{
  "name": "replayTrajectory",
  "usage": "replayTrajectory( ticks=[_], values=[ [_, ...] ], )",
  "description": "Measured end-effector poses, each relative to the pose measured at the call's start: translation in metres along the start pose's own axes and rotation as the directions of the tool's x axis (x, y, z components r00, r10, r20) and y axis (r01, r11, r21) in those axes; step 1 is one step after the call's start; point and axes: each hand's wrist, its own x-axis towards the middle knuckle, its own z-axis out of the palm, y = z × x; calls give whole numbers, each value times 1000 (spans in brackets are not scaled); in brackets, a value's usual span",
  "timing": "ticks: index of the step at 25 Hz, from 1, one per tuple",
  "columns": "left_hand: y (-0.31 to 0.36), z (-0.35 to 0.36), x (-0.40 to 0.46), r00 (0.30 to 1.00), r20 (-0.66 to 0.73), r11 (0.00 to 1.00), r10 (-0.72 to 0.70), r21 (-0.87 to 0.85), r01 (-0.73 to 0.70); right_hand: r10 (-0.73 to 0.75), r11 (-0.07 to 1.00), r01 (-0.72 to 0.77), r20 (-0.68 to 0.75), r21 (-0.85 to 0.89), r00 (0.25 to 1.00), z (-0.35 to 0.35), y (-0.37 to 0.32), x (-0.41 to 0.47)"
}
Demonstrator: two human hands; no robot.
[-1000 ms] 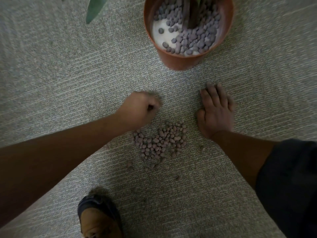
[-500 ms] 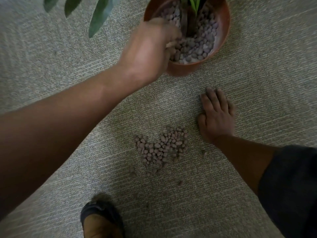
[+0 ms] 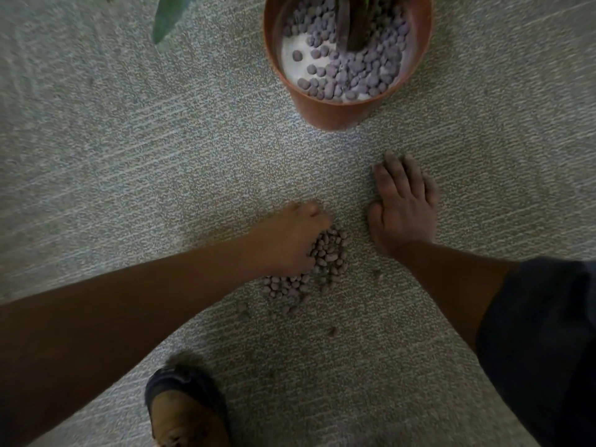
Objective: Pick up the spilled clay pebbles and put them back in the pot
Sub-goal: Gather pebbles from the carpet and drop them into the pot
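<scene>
A small heap of brownish clay pebbles (image 3: pixel 330 253) lies on the grey carpet in the middle of the view. My left hand (image 3: pixel 287 240) is down on the heap's upper left part, fingers curled into the pebbles and covering some of them. My right hand (image 3: pixel 401 211) lies flat on the carpet just right of the heap, fingers straight and pointing toward the pot. The terracotta pot (image 3: pixel 325 114) stands at the top. It holds a plant stem, several pebbles (image 3: pixel 354 75) and a bare white patch on its left side.
A few stray pebbles (image 3: pixel 333 331) lie below the heap. My shoe (image 3: pixel 183 411) is at the bottom edge. A green leaf (image 3: pixel 167 14) hangs at the top, left of the pot. Grey carpet (image 3: pixel 129 140) surrounds everything.
My left hand went up to the pot, then came back down onto the heap, where its fingers now curl into the pebbles. My right hand stayed flat on the carpet.
</scene>
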Motion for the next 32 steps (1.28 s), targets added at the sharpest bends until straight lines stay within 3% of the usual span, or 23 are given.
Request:
replayTrajectory(
  ticks=[9,13,18,20,21,23,24,25,26,28,32],
  values=[
    [7,20,6,977,-205,997,-49,-60,38,-4,1000,4,-9,11,1000,1,1,1],
    [-2,16,8,968,-242,974,-68,-224,12,-8,1000,8,-11,7,1000,1,1,1],
    [-14,10,7,946,-248,882,-208,-467,71,-7,1000,7,-4,17,1000,1,1,1],
    [-24,3,6,941,-117,731,-317,-663,164,-7,1000,7,2,19,1000,1,1,1],
    [-30,-3,6,936,4,568,-352,-794,217,-8,1000,8,6,17,1000,1,1,1],
    [-37,-19,5,923,250,48,-294,-960,276,-9,1000,9,8,14,1000,0,1,1],
    [-38,-27,3,921,312,-184,-232,-944,274,-9,1000,9,7,11,1000,0,1,1],
    [-37,-36,1,925,336,-332,-180,-905,264,-7,1000,7,7,9,1000,0,1,1],
    [-35,-47,-1,931,338,-416,-136,-872,256,-7,1000,7,7,11,1000,0,1,1],
    [-26,-72,-4,953,298,-487,-46,-840,239,-5,1000,5,6,8,1000,1,1,1],
    [-6,-135,-1,997,72,-596,-13,-801,50,-4,1000,3,18,13,1000,-1,0,1]
  ],
)
